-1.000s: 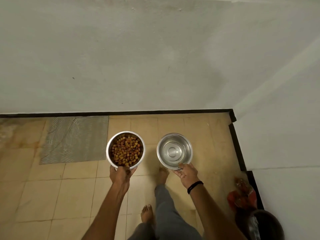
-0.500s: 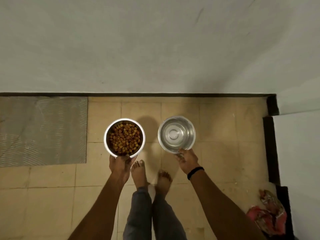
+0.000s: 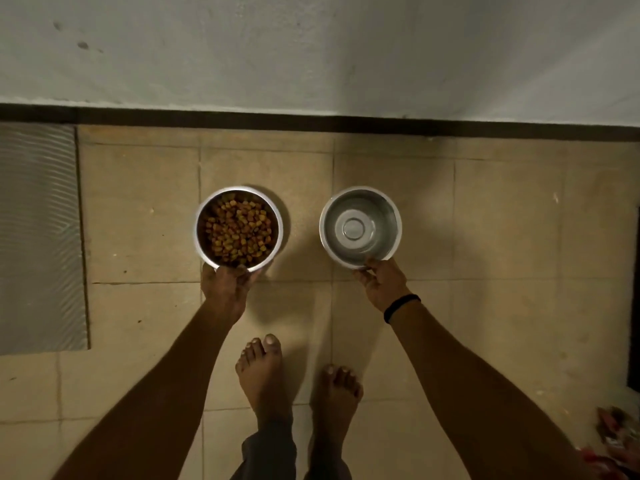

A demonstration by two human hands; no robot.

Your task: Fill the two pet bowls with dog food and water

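Note:
Two steel pet bowls are low over the tiled floor near the wall. The left bowl [image 3: 204, 244] is full of brown and yellow dog food [image 3: 238, 228], and my left hand [image 3: 225, 289] grips its near rim. The right bowl [image 3: 391, 209] holds clear water, its base ring showing through. My right hand [image 3: 381, 282], with a black band at the wrist, holds that bowl's near rim. Whether the bowls touch the floor I cannot tell; their shadows lie close beside them.
A grey ribbed mat [image 3: 38, 237] lies on the floor at the left. A dark skirting strip [image 3: 346, 121] runs along the white wall ahead. My bare feet [image 3: 263, 379] stand behind the bowls. Red cloth [image 3: 613, 441] lies at the lower right corner.
Both bowls have gone lower and further from me toward the floor by the wall. My view has tilted down and my arms are stretched further out.

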